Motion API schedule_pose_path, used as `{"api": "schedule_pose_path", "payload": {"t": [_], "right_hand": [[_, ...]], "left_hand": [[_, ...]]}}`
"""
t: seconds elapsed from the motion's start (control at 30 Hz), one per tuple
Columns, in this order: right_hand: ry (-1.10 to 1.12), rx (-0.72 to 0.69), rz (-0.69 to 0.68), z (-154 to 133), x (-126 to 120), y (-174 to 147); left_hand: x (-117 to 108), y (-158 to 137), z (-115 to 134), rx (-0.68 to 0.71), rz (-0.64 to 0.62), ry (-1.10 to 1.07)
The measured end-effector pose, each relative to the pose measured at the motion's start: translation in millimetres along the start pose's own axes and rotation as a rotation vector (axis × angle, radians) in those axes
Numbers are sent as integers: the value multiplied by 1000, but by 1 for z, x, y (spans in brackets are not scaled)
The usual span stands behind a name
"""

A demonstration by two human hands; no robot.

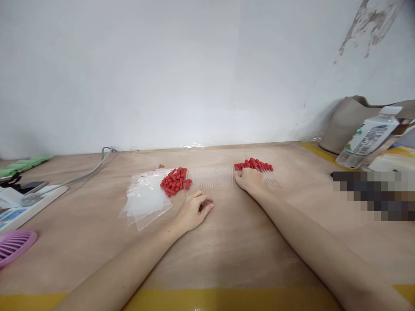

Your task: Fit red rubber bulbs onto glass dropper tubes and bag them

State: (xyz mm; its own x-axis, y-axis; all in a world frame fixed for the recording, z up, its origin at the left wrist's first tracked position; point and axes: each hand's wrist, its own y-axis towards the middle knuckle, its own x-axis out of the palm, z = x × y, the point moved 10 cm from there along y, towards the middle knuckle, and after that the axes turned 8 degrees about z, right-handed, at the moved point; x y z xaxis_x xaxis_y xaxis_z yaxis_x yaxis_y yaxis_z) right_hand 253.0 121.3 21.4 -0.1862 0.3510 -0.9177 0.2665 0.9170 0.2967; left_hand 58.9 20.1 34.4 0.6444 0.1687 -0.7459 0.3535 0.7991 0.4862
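Note:
My right hand (249,179) is closed at the left end of a row of clear droppers with red rubber bulbs (256,164). Its fingers seem to be on the leftmost dropper, just below the bulb; the grip itself is mostly hidden. My left hand (196,210) rests on the table, fingers loosely bent and apart, holding nothing. Between and beyond the hands lies a row of thin clear dropper tubes (212,178) side by side, without bulbs. A heap of loose red rubber bulbs (173,182) sits left of that row, beyond my left hand.
Clear plastic bags (144,201) lie left of the bulbs. Further left are a power strip (48,201) with a grey cable (87,174) and a pink slotted object (17,246). A bottle (369,137) and a grey-brown bag (340,123) stand at the right. A wall (194,77) borders the table's back.

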Motion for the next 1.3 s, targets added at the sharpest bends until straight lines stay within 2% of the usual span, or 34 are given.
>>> {"api": "schedule_pose_path", "payload": {"t": [0.37,0.6,0.7,0.83,0.87,0.93,1.03,1.17,1.3], "right_hand": [[41,-84,21,-21,-7,-10],[66,-77,-6,-8,-14,-23],[113,-101,-24,2,-17,-36],[219,-186,-10,12,-21,-53],[247,-200,-2,15,-21,-56],[295,-216,11,21,-20,-60],[331,-245,10,22,-18,-62],[292,-262,7,18,-19,-64],[241,-295,9,14,-21,-66]], "left_hand": [[-2,0,1,2,1,-31],[-1,-2,3,-2,1,-24],[-17,2,0,12,108,114],[-64,11,-20,-23,407,512],[-72,13,-27,-48,448,573],[-79,16,-40,-77,475,628],[-77,19,-50,-76,460,652],[-73,20,-55,-89,447,648],[-79,18,-53,-139,469,585]]}}
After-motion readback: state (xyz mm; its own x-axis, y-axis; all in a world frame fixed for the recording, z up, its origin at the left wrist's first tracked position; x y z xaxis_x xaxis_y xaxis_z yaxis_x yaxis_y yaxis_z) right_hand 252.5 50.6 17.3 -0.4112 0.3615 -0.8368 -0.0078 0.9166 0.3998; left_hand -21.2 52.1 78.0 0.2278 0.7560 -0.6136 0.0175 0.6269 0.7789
